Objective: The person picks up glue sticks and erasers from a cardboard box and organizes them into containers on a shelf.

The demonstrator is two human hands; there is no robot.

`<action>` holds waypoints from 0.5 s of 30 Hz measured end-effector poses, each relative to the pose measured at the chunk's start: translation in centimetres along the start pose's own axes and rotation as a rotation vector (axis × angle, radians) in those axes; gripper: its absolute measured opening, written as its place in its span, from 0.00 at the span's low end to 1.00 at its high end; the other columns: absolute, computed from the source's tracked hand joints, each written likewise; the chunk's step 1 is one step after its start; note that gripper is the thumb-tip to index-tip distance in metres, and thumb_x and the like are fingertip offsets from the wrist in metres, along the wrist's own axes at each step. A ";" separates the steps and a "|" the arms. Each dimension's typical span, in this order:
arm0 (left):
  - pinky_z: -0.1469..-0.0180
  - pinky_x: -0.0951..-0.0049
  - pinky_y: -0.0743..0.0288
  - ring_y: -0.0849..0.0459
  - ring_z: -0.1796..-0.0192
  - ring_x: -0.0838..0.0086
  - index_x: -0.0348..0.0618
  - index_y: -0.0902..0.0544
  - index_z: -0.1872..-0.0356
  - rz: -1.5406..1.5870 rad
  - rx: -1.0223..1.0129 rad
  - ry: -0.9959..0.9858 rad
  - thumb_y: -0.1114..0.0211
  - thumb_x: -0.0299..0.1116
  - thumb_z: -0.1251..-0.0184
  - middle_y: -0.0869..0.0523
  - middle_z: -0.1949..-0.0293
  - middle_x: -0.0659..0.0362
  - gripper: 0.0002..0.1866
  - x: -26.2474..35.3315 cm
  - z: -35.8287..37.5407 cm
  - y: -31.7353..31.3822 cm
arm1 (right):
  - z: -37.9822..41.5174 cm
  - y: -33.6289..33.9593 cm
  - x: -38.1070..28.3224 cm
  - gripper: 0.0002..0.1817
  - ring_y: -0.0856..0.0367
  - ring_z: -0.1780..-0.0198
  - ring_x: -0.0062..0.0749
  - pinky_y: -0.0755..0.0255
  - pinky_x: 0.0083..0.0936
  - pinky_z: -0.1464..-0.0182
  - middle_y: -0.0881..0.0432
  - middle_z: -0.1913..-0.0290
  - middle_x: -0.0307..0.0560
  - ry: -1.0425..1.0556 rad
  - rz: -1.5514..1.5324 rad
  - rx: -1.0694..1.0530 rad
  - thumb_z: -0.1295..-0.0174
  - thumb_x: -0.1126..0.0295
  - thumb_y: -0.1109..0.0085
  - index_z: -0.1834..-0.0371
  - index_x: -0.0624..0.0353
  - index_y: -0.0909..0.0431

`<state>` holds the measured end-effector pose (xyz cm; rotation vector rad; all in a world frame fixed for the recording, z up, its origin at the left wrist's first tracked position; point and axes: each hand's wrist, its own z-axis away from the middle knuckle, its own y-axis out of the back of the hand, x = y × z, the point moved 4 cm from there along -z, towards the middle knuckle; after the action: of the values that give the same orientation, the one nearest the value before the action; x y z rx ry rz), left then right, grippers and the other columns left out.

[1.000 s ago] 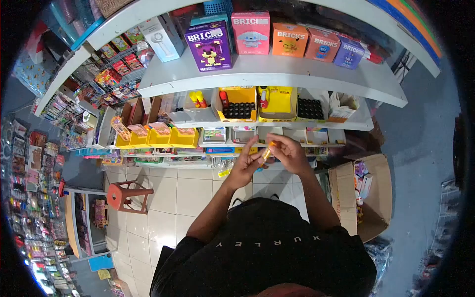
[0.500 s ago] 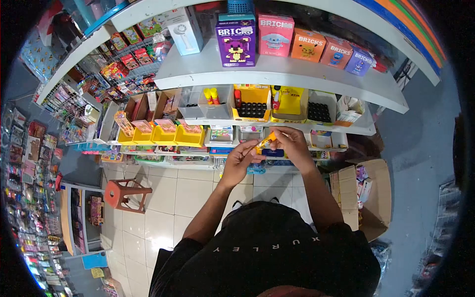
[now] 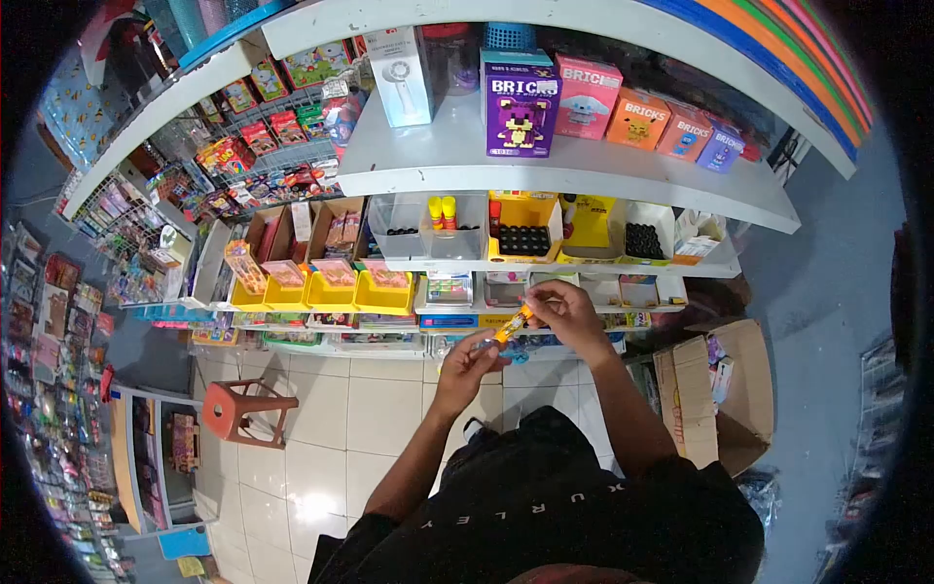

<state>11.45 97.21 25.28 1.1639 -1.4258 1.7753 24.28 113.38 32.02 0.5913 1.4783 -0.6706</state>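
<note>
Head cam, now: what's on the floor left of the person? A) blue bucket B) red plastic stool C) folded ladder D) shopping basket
B: a red plastic stool stands on the tiled floor left of the person, while both hands, the left hand and the right hand, hold a small orange item in front of the shelves.

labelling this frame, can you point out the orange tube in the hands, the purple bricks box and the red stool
orange tube (image 3: 514,323), head view, on the middle of its body between both hands
purple bricks box (image 3: 520,115), head view, on its front face
red stool (image 3: 227,406), head view, on its seat top
</note>
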 end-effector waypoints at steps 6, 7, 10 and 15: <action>0.49 0.69 0.19 0.13 0.53 0.66 0.40 0.31 0.35 -0.057 0.038 0.171 0.40 0.29 0.26 0.15 0.48 0.46 0.21 -1.5 1.9 2.0 | -2.8 2.9 -2.5 0.13 0.15 0.61 0.23 0.20 0.19 0.59 0.16 0.62 0.43 0.155 0.260 0.140 0.36 0.68 0.33 0.55 0.65 0.22; 0.48 0.67 0.19 0.13 0.52 0.65 0.40 0.31 0.35 -0.066 0.031 0.176 0.40 0.30 0.26 0.15 0.48 0.46 0.21 -1.6 2.0 2.1 | -3.7 3.3 -3.9 0.14 0.15 0.61 0.23 0.20 0.20 0.59 0.16 0.62 0.44 0.220 0.384 0.182 0.37 0.66 0.32 0.56 0.65 0.21; 0.45 0.64 0.19 0.13 0.51 0.63 0.40 0.31 0.34 -0.100 0.024 0.177 0.40 0.33 0.25 0.15 0.49 0.45 0.22 -1.4 1.6 2.3 | -6.5 4.1 -6.0 0.15 0.14 0.61 0.24 0.20 0.21 0.58 0.15 0.62 0.45 0.334 0.454 0.259 0.38 0.63 0.31 0.58 0.64 0.20; 0.45 0.64 0.19 0.13 0.51 0.62 0.38 0.32 0.34 -0.150 0.056 0.155 0.40 0.33 0.25 0.16 0.48 0.44 0.23 0.0 1.1 2.3 | -9.1 4.7 -6.0 0.16 0.14 0.61 0.26 0.20 0.22 0.58 0.14 0.61 0.47 0.318 0.473 0.308 0.39 0.63 0.31 0.57 0.64 0.19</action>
<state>9.85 95.53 24.27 1.1051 -1.1754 1.7680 21.54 123.48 37.64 1.2871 1.4559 -0.4428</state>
